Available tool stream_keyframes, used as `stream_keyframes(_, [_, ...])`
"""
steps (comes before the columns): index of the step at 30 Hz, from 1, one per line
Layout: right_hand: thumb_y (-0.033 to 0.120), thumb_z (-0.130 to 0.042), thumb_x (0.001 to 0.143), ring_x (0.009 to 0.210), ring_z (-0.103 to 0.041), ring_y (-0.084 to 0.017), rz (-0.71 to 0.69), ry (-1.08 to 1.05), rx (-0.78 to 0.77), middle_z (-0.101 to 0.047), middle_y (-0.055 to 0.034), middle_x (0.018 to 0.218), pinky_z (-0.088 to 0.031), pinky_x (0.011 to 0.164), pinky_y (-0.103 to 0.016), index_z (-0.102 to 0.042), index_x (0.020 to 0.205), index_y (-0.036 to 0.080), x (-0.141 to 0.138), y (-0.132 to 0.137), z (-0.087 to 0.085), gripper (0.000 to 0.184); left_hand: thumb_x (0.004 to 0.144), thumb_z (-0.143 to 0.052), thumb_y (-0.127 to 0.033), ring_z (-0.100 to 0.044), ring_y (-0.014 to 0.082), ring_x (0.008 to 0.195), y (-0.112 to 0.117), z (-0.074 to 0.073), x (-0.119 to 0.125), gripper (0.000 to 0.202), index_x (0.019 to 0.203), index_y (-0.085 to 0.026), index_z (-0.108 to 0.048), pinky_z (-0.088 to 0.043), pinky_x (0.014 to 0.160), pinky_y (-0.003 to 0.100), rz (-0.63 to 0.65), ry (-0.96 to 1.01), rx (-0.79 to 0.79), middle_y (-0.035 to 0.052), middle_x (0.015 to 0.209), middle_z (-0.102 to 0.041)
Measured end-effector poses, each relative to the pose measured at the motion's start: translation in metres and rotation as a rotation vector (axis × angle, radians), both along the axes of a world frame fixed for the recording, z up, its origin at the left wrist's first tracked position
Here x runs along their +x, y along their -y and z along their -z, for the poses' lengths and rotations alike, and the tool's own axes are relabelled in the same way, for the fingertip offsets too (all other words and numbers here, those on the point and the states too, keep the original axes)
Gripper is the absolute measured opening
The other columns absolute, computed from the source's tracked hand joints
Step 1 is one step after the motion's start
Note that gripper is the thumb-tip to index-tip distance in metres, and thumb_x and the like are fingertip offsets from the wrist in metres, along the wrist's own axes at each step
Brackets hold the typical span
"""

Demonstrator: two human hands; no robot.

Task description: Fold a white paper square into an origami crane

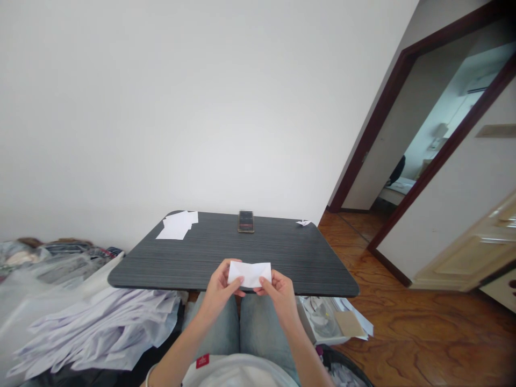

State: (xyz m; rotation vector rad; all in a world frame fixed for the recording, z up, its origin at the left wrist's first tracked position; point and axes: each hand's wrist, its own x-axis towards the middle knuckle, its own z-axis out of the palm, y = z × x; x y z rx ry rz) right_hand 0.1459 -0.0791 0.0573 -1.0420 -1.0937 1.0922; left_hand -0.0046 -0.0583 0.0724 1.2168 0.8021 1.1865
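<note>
A small folded white paper (pixel 250 273) is held up over the near edge of the dark striped table (pixel 226 252). My left hand (pixel 220 287) pinches its left end, thumb on the front. My right hand (pixel 280 290) pinches its right end the same way. Both hands hover just above my knees in light blue jeans. A stack of loose white sheets (pixel 177 224) lies at the table's far left corner. A tiny folded paper shape (pixel 303 222) rests at the far right corner.
A phone (pixel 245 221) lies flat at the far middle of the table. Heaps of clothes in plastic (pixel 92 328) fill the floor at left. A box with papers (pixel 334 320) sits under the table's right side. An open doorway (pixel 423 156) stands at right over wooden floor.
</note>
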Motion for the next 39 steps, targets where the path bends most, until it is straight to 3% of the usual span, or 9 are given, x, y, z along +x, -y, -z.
stream_keyframes(4, [0.038,-0.063,0.069,0.055,-0.062,-0.019,-0.004,0.016,0.021,-0.065,-0.0029,0.059,-0.051,0.05,-0.028,-0.061,0.07,0.014,-0.0012,0.0001,-0.0008,0.025,0.059,-0.07,-0.027,-0.057,0.0146,0.064,0.0002,0.0003,0.0013,0.037,0.09,-0.011,-0.058,-0.051,0.049,0.023,0.018,-0.068,-0.065,0.0039,0.079,-0.063])
stream_keyframes(8, [0.037,-0.062,0.069,0.054,-0.062,-0.018,0.001,0.014,0.012,-0.065,-0.0027,0.058,-0.051,0.05,-0.028,-0.06,0.069,0.014,-0.0022,0.001,-0.0021,0.023,0.057,-0.071,-0.027,-0.058,0.0147,0.061,-0.0006,0.0018,0.0035,0.033,0.083,-0.008,-0.062,-0.049,0.048,0.022,-0.042,-0.073,-0.12,0.0058,0.075,-0.066])
stream_keyframes(24, [0.036,-0.064,0.067,0.051,-0.063,-0.018,0.042,-0.014,-0.024,-0.065,-0.0015,0.055,-0.05,0.047,-0.027,-0.057,0.063,0.015,-0.0042,0.0023,-0.0028,0.023,0.06,-0.069,-0.025,-0.056,0.0118,0.056,0.0033,0.0003,0.0075,0.033,0.087,-0.009,-0.06,-0.048,0.043,0.02,-0.095,-0.049,-0.08,0.0033,0.073,-0.064])
stream_keyframes(39, [0.038,-0.064,0.067,0.052,-0.063,-0.018,0.046,-0.006,-0.002,-0.065,-0.0014,0.055,-0.052,0.048,-0.027,-0.056,0.063,0.015,-0.0054,0.0051,-0.0075,0.025,0.058,-0.069,-0.021,-0.059,0.0128,0.058,0.005,-0.0006,0.0085,0.033,0.087,-0.01,-0.056,-0.05,0.05,0.022,-0.103,-0.096,-0.081,0.0022,0.074,-0.064])
